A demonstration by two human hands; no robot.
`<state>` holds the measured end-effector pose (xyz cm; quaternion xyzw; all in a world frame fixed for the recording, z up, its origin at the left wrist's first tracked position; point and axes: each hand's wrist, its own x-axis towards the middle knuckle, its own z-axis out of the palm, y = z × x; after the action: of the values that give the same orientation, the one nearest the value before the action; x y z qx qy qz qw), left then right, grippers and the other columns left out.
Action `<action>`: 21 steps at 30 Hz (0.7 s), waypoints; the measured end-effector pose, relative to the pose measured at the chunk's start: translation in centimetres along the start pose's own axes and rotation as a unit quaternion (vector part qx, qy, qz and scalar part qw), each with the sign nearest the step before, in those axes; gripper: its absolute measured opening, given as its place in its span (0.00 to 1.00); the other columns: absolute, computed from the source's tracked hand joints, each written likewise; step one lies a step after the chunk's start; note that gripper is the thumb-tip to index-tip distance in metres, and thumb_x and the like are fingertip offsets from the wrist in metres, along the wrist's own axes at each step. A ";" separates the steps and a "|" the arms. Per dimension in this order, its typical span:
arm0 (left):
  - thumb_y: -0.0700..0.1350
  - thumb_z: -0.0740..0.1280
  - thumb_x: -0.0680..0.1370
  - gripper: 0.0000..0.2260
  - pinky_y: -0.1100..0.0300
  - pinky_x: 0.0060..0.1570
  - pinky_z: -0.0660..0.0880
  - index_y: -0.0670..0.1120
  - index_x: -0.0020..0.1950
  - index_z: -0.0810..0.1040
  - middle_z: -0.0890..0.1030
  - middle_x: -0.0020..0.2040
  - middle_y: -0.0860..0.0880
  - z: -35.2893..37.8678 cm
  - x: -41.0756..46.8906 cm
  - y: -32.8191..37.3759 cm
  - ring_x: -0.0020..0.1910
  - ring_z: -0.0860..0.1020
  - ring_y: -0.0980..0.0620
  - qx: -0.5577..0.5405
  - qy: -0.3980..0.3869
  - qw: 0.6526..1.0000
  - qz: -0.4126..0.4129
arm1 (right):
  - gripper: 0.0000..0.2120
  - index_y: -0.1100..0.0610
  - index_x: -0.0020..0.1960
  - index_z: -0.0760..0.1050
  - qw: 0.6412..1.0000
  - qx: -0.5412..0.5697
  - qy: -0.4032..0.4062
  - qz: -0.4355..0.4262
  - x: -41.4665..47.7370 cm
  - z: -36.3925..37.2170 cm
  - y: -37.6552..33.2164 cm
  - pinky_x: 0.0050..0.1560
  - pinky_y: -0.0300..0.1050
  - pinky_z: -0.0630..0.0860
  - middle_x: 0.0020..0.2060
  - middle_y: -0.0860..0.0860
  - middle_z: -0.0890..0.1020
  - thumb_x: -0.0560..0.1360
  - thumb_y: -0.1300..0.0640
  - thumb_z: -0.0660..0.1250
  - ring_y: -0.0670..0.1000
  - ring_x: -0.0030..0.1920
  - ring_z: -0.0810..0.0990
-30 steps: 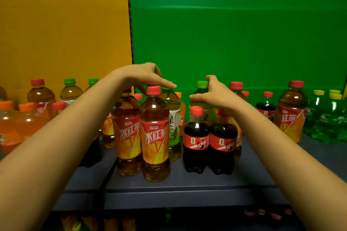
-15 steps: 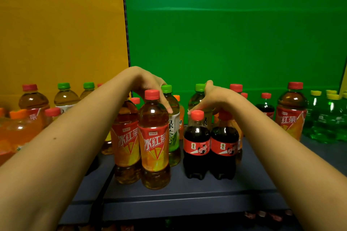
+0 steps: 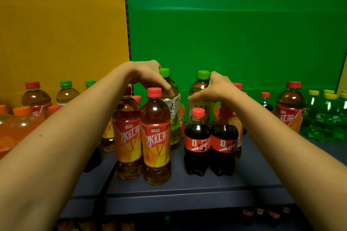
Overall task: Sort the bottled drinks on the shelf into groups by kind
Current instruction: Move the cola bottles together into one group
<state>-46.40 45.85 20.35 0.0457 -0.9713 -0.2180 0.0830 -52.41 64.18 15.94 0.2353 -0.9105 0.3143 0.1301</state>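
Observation:
Two iced red tea bottles (image 3: 156,137) with red caps stand side by side at the shelf front, with two small cola bottles (image 3: 197,142) to their right. Behind them stand two green tea bottles with green caps. My left hand (image 3: 150,77) grips the upper part of the left green tea bottle (image 3: 171,99). Around the neck and shoulder of the right green tea bottle (image 3: 200,88) curls my right hand (image 3: 216,90). Both bottles sit upright behind the front row.
Orange soda bottles (image 3: 13,127) and more tea bottles (image 3: 35,97) fill the left of the dark shelf (image 3: 187,189). A red tea bottle (image 3: 290,108) and green soda bottles (image 3: 326,118) stand at the right. More bottles show on the shelf below.
Both hands reached further back past the front row and closed around the two green-capped tea bottles; the left bottle now stands higher in view.

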 end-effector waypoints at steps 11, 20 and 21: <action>0.45 0.74 0.69 0.10 0.68 0.37 0.73 0.47 0.48 0.80 0.80 0.42 0.54 -1.9 -1.7 2.0 0.41 0.76 0.61 -0.307 0.319 0.883 0.152 | 0.38 0.56 0.68 0.66 0.952 0.200 0.197 -0.120 0.5 -4.0 -3.3 0.65 0.51 0.69 0.64 0.54 0.74 0.64 0.45 0.75 0.54 0.65 0.72; 0.44 0.70 0.71 0.04 0.64 0.36 0.73 0.49 0.42 0.76 0.79 0.38 0.51 -4.5 -5.5 5.6 0.35 0.76 0.57 -0.483 0.454 0.714 0.225 | 0.34 0.56 0.62 0.69 0.824 0.428 0.295 -0.225 -1.3 -6.5 -7.1 0.59 0.44 0.74 0.48 0.47 0.77 0.60 0.46 0.74 0.46 0.48 0.78; 0.46 0.70 0.69 0.05 0.64 0.35 0.73 0.49 0.42 0.76 0.79 0.37 0.51 -4.8 -6.3 5.5 0.35 0.76 0.56 -0.489 0.451 0.712 0.225 | 0.34 0.55 0.61 0.70 0.816 0.441 0.293 -0.232 -1.7 -6.8 -7.4 0.58 0.45 0.75 0.48 0.49 0.78 0.59 0.44 0.74 0.46 0.47 0.78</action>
<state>-39.61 49.63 26.14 -0.1283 -0.5576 -0.5906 0.5690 -46.53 63.96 24.32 0.3688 -0.5118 0.6965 0.3420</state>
